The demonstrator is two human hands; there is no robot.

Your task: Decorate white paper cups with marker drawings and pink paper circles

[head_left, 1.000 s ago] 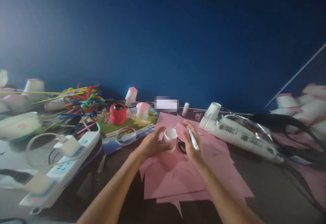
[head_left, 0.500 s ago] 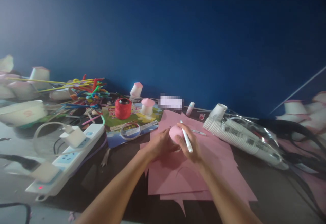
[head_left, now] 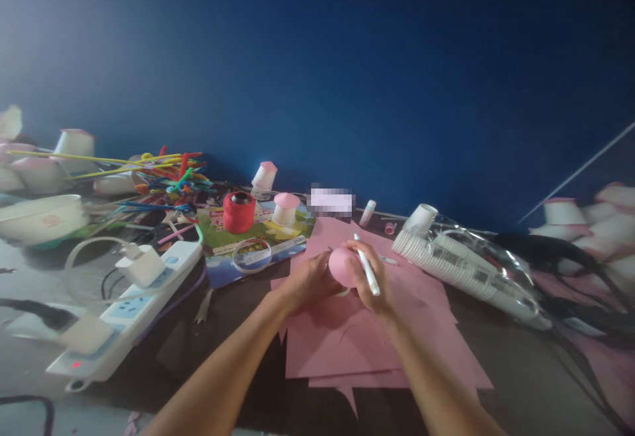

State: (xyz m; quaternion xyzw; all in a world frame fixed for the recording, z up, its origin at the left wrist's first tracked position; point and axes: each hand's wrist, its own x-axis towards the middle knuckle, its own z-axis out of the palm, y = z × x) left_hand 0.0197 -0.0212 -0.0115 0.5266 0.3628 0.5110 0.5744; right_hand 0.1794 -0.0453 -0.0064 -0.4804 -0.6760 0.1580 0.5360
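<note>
Over the pink paper sheets point(head_left: 342, 347), my left hand point(head_left: 312, 280) is wrapped round the left side of a paper cup with a round pink top point(head_left: 340, 266). My right hand point(head_left: 370, 277) holds a white marker point(head_left: 367, 265), its fingers against the right side of the same pink top. Most of the cup's body is hidden by my hands; a bit of its white rim shows below. A second pen point(head_left: 387, 261) lies on the paper behind my right hand. Another cup with a pink cone top point(head_left: 286, 209) stands on the colourful booklet point(head_left: 258, 261).
A red thread spool point(head_left: 239, 212) and a tape ring point(head_left: 252, 255) rest on the booklet. On the left are a power strip point(head_left: 133, 310) and pipe cleaners point(head_left: 173, 171). A glue stick point(head_left: 368, 213) stands behind the paper; stacked white cups point(head_left: 446, 264) lie to the right.
The view has shifted slightly. My right thumb and the marker have moved a little away from the middle of the pink top, and more of the cup's white rim shows.
</note>
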